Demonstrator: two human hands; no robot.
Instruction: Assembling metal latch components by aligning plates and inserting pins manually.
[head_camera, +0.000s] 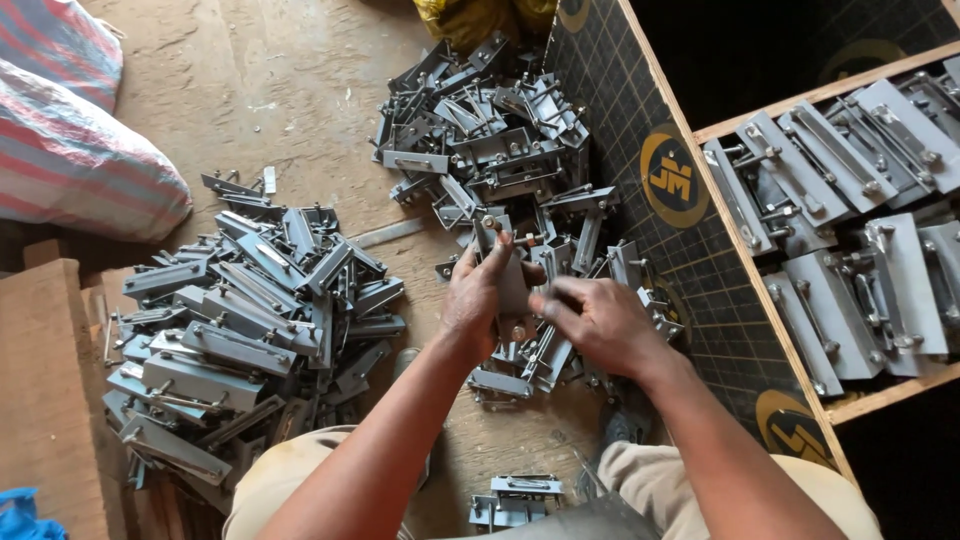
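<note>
Dirt floor, bracket heaps around; left hand (483, 295) grips flat grey metal bracket (512, 280), long axis twelve-to-six; right hand (592, 318) at three o'clock, fingers pinched on its edge.

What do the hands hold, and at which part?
The left hand grips a grey metal bracket around its middle. The right hand touches its lower end; its fingers are blurred.

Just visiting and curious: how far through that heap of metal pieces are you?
Done, it seems: grey metal assemblies lie in rows in the wooden box. In hand: the left hand holds one grey metal piece while the right hand works at it. Left: a pile on the left and a heap ahead.
</note>
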